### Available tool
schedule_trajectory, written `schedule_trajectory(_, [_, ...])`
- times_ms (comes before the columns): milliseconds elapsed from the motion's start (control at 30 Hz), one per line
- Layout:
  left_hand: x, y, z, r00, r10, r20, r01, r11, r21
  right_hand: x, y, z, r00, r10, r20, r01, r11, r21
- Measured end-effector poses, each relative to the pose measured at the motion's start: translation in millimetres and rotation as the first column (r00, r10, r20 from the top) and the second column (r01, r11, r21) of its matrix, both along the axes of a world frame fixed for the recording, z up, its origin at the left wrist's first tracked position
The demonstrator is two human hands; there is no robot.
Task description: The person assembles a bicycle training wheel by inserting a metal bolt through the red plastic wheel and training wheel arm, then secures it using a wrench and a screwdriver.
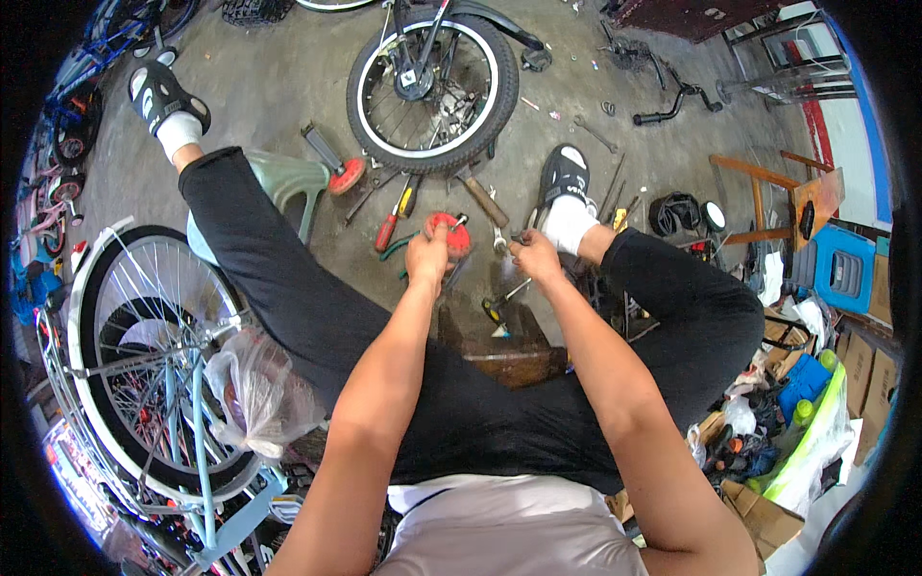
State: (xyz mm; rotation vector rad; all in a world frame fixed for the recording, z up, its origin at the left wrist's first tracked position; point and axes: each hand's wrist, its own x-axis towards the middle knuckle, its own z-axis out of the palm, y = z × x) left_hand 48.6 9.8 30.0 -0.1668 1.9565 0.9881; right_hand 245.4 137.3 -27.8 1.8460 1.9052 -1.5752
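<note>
My left hand is closed on a small red wheel, its fingers at the wheel's near left side. A short metal piece shows on top of the wheel. To the right, my right hand pinches a small dark part, too small to name. Between and beyond the hands lie a wrench and a hammer with a wooden handle. A red-handled screwdriver and a yellow-and-black one lie left of them. Another red wheel, with a grey bracket, rests on the floor farther left.
Ahead stands a bicycle front wheel. A pale green stool stands by my left leg, with a light-blue bicycle nearer left. A wooden stool, a blue stool and boxes crowd the right. Pedal cranks lie far right.
</note>
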Motion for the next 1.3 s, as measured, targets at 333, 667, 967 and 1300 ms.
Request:
schedule_trajectory(333, [-4.8, 21.2, 13.3, 0.998, 0.054, 0.035, -0.057, 0.994, 0.095, -90.7, 100.0, -50.1, 0.966, 0.189, 0.175, -0.222, 0.956, 0.190])
schedule_trajectory(667, [17.1, 122.2, -8.3, 0.972, 0.038, 0.233, -0.096, 0.965, 0.243, -137.4, 316.5, -45.7, 0.735, 0.606, 0.304, -0.666, 0.731, 0.151])
schedule_trajectory(967, [25.2, 260.9, -70.0, 0.972, 0.000, 0.235, -0.109, 0.886, 0.450, -89.7, 400.4, -27.3, 0.722, 0.657, 0.220, -0.690, 0.656, 0.307])
schedule_trajectory(1300, [26.8, 275.9, -123.1, 0.999, -0.034, 0.018, 0.031, 0.989, 0.146, -30.7, 277.6, -18.5, 0.913, -0.097, -0.397, 0.159, 0.979, 0.125])
